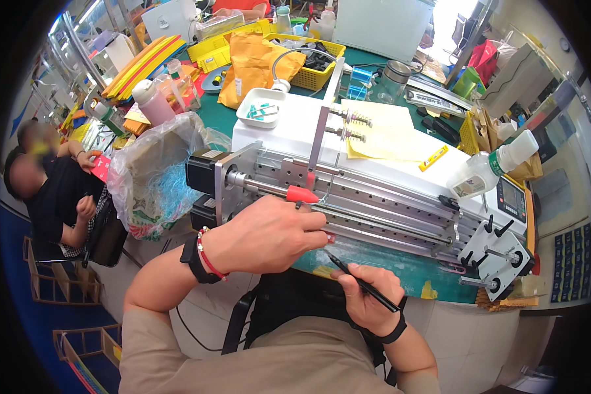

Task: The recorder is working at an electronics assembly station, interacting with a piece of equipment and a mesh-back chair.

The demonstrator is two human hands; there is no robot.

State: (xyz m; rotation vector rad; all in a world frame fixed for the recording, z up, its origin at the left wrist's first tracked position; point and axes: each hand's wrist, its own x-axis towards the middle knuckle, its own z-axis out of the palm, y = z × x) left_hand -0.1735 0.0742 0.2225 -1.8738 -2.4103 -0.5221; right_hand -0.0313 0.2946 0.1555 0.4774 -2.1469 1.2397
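Note:
My left hand (269, 235) reaches over the front of a winding-type machine (381, 213) with metal rails. Its fingers are bent and pressed together; whatever is between the fingertips is too small to make out. Just above the knuckles is a red pointed cone (302, 195) on the machine's shaft, with thin strands by its tip. My right hand (374, 299), lower and to the right, grips a slim black pen-like tool (368, 287). The tool's thin tip points up and left, close below the left fingertips.
A lined bin (144, 154) of blue strands stands left of the machine. Behind are a white dish (259, 108), a yellow basket (318, 72) and a spring post (358, 118). A white bottle (476, 177) stands right. Another person (52, 190) sits at far left.

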